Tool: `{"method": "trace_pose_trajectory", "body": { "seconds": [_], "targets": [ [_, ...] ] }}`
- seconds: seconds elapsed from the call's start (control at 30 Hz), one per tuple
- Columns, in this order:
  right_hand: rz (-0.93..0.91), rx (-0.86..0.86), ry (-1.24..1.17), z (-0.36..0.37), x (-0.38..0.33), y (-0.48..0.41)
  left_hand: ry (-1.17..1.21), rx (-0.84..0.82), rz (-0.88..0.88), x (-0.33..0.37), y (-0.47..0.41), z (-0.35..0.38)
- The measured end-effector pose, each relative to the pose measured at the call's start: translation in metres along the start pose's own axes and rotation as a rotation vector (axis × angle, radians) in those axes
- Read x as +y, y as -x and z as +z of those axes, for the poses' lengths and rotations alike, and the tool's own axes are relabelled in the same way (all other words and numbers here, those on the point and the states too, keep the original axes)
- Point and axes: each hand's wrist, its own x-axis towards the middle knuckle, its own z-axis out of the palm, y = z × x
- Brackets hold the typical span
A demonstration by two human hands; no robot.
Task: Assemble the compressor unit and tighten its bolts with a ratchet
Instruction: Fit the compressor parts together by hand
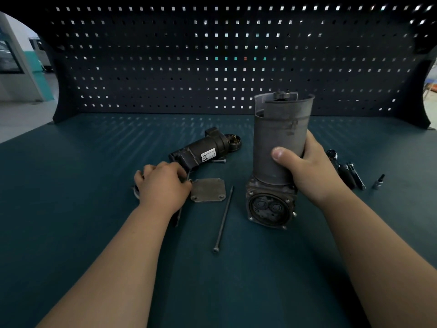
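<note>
A white label [208, 155] is stuck on the black cylindrical unit [201, 149] lying toward the back edge of the table [82, 197], near its middle. A three-pointed star emblem and the letters "AMK" are printed there; the smaller printed lines cannot be read.
</note>
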Motion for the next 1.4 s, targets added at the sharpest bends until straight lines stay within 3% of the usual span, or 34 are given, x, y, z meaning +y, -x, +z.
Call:
{"method": "trace_pose_trajectory", "body": {
  "seconds": [0.1,0.2,0.37,0.6,0.93,1.3,1.4],
  "targets": [
    [0.006,0.001,-0.008,0.000,0.001,0.000,0.004,-0.031,0.219,0.006,0.001,0.004],
    [0.011,0.002,-0.005,-0.001,0.001,-0.001,-0.001,-0.204,0.385,0.016,0.004,0.010],
    [0.014,-0.002,-0.004,-0.001,0.002,-0.001,-0.072,-0.312,0.364,0.016,0.003,0.011],
    [0.015,-0.009,-0.036,0.000,0.001,0.000,-0.095,-0.266,0.321,0.020,0.003,0.011],
    [0.019,-0.008,-0.007,-0.001,-0.001,0.000,0.095,-0.224,0.251,0.022,0.005,0.005],
    [0.022,-0.005,0.013,-0.001,0.001,0.000,0.852,0.091,0.053,0.030,0.006,-0.013],
    [0.015,-0.003,0.010,-0.001,0.001,0.000,1.267,-0.087,-0.141,0.041,0.012,-0.027]
  ]
}}
